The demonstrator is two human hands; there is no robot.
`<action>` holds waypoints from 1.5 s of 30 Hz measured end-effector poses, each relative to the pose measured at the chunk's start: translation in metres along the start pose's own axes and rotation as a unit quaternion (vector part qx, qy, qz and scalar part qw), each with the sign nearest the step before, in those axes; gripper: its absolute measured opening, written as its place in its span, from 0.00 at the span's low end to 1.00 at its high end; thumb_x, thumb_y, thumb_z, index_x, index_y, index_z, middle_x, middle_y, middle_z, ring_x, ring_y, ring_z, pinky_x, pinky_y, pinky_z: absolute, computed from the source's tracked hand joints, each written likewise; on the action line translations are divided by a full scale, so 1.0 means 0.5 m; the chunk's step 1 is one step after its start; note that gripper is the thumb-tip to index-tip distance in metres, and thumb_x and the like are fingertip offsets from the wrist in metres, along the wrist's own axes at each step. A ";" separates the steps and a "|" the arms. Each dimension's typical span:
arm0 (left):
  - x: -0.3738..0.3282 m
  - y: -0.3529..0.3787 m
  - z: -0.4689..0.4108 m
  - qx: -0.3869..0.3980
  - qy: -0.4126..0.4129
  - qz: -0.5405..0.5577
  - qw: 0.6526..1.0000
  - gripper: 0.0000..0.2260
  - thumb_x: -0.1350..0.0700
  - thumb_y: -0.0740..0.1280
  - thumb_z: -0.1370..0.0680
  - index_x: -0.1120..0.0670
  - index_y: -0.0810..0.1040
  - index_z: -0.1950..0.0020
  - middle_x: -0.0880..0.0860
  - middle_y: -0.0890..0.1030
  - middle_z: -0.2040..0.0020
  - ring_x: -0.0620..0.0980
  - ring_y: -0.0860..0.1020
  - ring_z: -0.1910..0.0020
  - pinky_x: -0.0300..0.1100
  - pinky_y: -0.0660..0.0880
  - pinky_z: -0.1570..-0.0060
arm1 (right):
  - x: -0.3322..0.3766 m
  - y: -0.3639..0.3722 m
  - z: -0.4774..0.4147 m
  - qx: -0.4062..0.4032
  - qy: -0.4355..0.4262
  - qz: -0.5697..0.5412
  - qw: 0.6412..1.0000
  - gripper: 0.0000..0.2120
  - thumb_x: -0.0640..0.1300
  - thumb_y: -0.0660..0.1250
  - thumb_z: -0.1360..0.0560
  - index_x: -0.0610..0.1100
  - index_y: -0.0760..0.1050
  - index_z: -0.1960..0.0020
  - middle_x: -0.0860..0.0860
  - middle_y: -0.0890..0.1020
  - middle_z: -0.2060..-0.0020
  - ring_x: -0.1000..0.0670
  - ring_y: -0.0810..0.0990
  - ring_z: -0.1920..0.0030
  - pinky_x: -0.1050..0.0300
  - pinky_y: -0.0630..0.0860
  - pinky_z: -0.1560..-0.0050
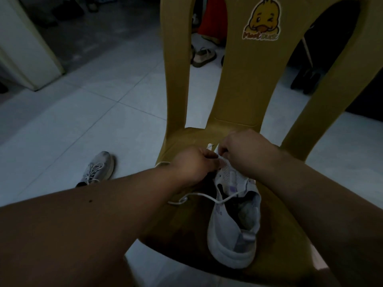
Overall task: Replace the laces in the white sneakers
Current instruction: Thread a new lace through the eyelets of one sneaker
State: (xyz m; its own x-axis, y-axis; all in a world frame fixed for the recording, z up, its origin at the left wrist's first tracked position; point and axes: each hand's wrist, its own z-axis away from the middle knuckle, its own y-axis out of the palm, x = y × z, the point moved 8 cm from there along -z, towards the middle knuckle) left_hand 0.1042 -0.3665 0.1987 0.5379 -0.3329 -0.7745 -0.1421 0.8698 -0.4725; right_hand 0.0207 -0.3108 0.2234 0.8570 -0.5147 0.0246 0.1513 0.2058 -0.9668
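I'm looking down at a white sneaker lying on the seat of a yellow-brown plastic chair. Its long axis runs from near to far. The heel is closest to me, close to the seat's front edge, and the toe points away toward the chair back, angled a little to the left. The opening faces up, so I can see the dark inside.

Both hands meet at the far end of the shoe, over the forefoot. The left hand has its fingers curled, pinching the sneaker's upper at the front. The right hand comes in from the other side with its fingers bent down, pinching the white lace at the same spot. Two short white ends stick up between the hands. The fingertips are hidden, so I cannot tell exactly how they grip.

A loose run of the lace crosses the shoe's opening and trails to the left onto the seat, passing under my left forearm.

The second sneaker lies on the pale tiled floor, left of the chair and well apart from it. It is laced, and its toe points away from me. A duck sticker sits high on the chair back. Through the gap in the back I can see a sandal on the floor beyond.
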 end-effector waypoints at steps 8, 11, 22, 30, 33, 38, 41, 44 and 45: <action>0.007 -0.006 -0.005 -0.016 0.018 -0.012 1.000 0.10 0.54 0.62 0.19 0.49 0.80 0.41 0.45 0.79 0.58 0.39 0.73 0.66 0.30 0.66 0.72 | -0.008 -0.010 0.019 -0.008 -0.001 -0.079 0.997 0.15 0.44 0.60 0.20 0.54 0.76 0.36 0.52 0.80 0.43 0.51 0.77 0.45 0.56 0.74 0.45; 0.001 -0.008 -0.011 -0.032 0.030 -0.031 0.999 0.07 0.54 0.64 0.20 0.49 0.81 0.49 0.42 0.75 0.64 0.40 0.72 0.67 0.31 0.65 0.72 | -0.001 0.002 0.020 -0.013 -0.009 -0.081 0.997 0.15 0.46 0.59 0.20 0.57 0.74 0.36 0.52 0.81 0.45 0.50 0.78 0.47 0.53 0.75 0.45; -0.014 -0.018 -0.022 -0.042 0.002 -0.146 0.988 0.10 0.57 0.56 0.18 0.56 0.76 0.44 0.57 0.79 0.48 0.54 0.77 0.52 0.43 0.71 0.58 | -0.005 0.001 0.038 -0.017 -0.004 -0.224 0.975 0.13 0.57 0.65 0.25 0.54 0.81 0.44 0.55 0.81 0.52 0.58 0.75 0.57 0.66 0.68 0.62; 0.005 -0.138 0.025 -0.184 -0.037 0.295 0.937 0.10 0.61 0.56 0.18 0.53 0.71 0.57 0.56 0.82 0.54 0.55 0.82 0.56 0.49 0.76 0.56 | -0.028 0.017 0.044 0.003 0.051 -0.256 0.965 0.17 0.64 0.67 0.30 0.58 0.80 0.45 0.60 0.76 0.53 0.54 0.75 0.49 0.51 0.73 0.47; -0.011 -0.145 0.041 -0.133 -0.006 0.446 0.885 0.07 0.58 0.52 0.17 0.54 0.69 0.48 0.53 0.83 0.59 0.54 0.84 0.54 0.49 0.72 0.52 | -0.028 0.026 0.044 -0.014 0.071 -0.272 0.960 0.19 0.66 0.67 0.33 0.58 0.80 0.46 0.58 0.80 0.48 0.52 0.76 0.47 0.48 0.74 0.44; 0.013 -0.085 0.032 -0.094 -0.050 0.099 0.989 0.07 0.54 0.59 0.19 0.54 0.76 0.48 0.54 0.80 0.52 0.55 0.80 0.49 0.50 0.76 0.49 | -0.018 0.022 0.049 -0.020 0.065 -0.305 0.950 0.13 0.56 0.68 0.27 0.52 0.81 0.45 0.57 0.80 0.51 0.58 0.75 0.55 0.65 0.69 0.60; 0.023 -0.033 0.018 -0.036 -0.067 0.048 0.996 0.09 0.52 0.63 0.21 0.53 0.80 0.45 0.54 0.81 0.49 0.54 0.79 0.49 0.49 0.76 0.44 | -0.024 0.019 0.048 -0.036 0.080 -0.314 0.945 0.09 0.51 0.65 0.23 0.50 0.82 0.48 0.54 0.83 0.53 0.55 0.78 0.58 0.61 0.73 0.59; 0.032 0.002 0.008 -0.009 -0.136 0.180 0.974 0.09 0.54 0.65 0.21 0.58 0.80 0.47 0.60 0.81 0.48 0.58 0.80 0.48 0.53 0.76 0.43 | -0.035 0.019 0.048 -0.040 0.093 -0.329 0.939 0.10 0.49 0.62 0.21 0.50 0.82 0.49 0.51 0.83 0.54 0.54 0.78 0.59 0.63 0.72 0.61; 0.031 0.014 0.005 -0.001 -0.154 0.208 0.966 0.10 0.55 0.65 0.21 0.60 0.79 0.46 0.61 0.81 0.47 0.59 0.79 0.47 0.53 0.76 0.44 | -0.037 0.018 0.050 -0.036 0.091 -0.335 0.937 0.10 0.49 0.62 0.21 0.50 0.82 0.49 0.53 0.82 0.55 0.57 0.76 0.60 0.66 0.70 0.63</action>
State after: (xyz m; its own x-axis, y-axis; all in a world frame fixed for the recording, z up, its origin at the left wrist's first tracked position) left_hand 0.1137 -0.3648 0.1843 0.6556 0.1688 -0.7360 -0.3999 0.9044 -0.1488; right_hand 0.0185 -0.2788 0.2205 0.4834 -0.6427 0.5943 0.5855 -0.2672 -0.7653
